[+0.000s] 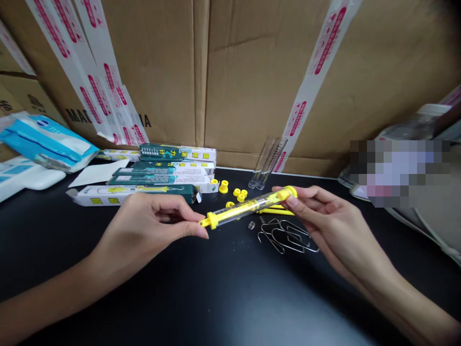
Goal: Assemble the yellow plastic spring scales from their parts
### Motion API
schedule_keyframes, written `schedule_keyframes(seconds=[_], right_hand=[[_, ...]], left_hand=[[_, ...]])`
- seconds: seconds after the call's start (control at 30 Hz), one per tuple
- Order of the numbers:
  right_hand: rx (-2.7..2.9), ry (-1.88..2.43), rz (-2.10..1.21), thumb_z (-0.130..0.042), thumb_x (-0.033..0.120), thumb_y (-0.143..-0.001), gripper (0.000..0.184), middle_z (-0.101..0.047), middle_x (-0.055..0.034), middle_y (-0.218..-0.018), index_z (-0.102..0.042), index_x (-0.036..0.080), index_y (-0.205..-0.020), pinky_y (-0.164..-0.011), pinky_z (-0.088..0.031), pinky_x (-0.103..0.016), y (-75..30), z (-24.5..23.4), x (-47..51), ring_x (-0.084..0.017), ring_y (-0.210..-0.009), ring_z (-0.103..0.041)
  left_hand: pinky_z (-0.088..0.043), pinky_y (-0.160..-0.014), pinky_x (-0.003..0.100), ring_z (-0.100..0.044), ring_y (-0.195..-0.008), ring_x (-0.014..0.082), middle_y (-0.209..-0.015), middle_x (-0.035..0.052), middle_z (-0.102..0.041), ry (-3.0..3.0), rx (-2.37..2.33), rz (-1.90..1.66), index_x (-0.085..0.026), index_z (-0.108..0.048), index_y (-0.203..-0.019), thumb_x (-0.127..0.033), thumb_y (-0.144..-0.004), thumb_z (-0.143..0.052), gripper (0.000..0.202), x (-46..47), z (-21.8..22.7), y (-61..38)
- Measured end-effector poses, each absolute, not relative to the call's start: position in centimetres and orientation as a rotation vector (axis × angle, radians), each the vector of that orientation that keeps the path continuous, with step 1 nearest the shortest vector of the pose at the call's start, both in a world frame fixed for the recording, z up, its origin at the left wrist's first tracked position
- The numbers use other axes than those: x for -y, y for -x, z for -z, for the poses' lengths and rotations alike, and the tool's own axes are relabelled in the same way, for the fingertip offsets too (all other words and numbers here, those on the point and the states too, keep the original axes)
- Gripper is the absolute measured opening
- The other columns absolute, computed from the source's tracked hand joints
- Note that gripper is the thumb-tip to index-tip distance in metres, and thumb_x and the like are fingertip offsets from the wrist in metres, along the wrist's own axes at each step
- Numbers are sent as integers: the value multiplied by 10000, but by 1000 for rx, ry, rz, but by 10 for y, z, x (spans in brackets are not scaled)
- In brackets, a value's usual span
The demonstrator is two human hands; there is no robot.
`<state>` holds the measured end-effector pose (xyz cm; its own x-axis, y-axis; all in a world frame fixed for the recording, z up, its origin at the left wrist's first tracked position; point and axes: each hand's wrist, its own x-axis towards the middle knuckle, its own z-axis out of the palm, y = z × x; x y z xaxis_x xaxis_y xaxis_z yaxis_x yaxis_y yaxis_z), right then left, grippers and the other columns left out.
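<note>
Between my two hands, above the black table, I hold a spring scale [236,211], a clear tube with a yellow rod inside and yellow ends. My left hand [151,216] pinches the small yellow tip at its left end. Thumb and fingers of my right hand [324,211] close round the yellow cap at the other end, which is tilted slightly up. Beneath and behind it lie several bent metal hooks [288,236], a small spring [251,225], yellow rods [277,210] and yellow caps [224,186]. Two clear tubes [266,163] stand upright behind.
Several printed boxes [162,168] lie at the back left, beside a white paper [97,172] and a blue packet [46,139]. Large cardboard boxes [245,81] wall off the back of the black table [216,288]. A plastic bottle [414,125] and a blurred-out item are at the right.
</note>
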<state>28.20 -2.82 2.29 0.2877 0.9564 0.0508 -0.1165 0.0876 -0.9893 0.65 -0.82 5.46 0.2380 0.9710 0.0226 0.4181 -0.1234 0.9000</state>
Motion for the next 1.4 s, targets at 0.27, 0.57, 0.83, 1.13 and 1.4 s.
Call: schedule_keyframes(seconds=[0.27,0.57,0.83,1.13,1.4], right_hand=[[995,1195,-947,-909,372,-655,330,-790,-39,-988,-679,234,-848,-932,-572,-334,-278,-24,30,-224,-970,-733],[995,1205,-1042,-919,389,-624,581,-803,-43,-968,-704,263,-1149,-915,-602,-354,-280,-35,32,-254,-976,-746],[1008,1236,-1119,-916,386,-629,509,-801,-55,-979,-754,225,-1084,-900,-585,-302,-282,-31,29,-211,-941,-740],[1003,1212,-1092,-915,365,-635,539,-800,-56,-996,-732,229,-1123,-965,-571,-371,-281,-33,29,-244,-1002,-734],[1003,1180,-1043,-926,363,-619,503,-789,-42,-980,-759,244,-1079,-908,-600,-333,-279,-31,31,-204,-894,-739]], left_hand=[[-558,-706,189,-728,-703,144,-702,-64,-770,-1764,-1316,-832,-252,-719,-601,-247,-675,-817,123,12,-52,-8],[-575,-790,241,-739,-662,152,-622,-91,-733,-1650,-1245,-764,-250,-585,-894,-187,-707,-758,263,9,-40,-12],[-559,-854,249,-719,-639,137,-645,-86,-743,-1741,-1004,-630,-302,-686,-1189,-141,-793,-587,438,20,-32,-12],[-495,-966,246,-686,-989,177,-1025,-37,-769,-1944,-990,-631,-302,-772,-1075,-166,-799,-677,322,12,-34,-13],[-534,-847,212,-712,-819,130,-834,-75,-774,-1791,-980,-587,-318,-744,-1096,-109,-800,-658,373,6,-36,-9]])
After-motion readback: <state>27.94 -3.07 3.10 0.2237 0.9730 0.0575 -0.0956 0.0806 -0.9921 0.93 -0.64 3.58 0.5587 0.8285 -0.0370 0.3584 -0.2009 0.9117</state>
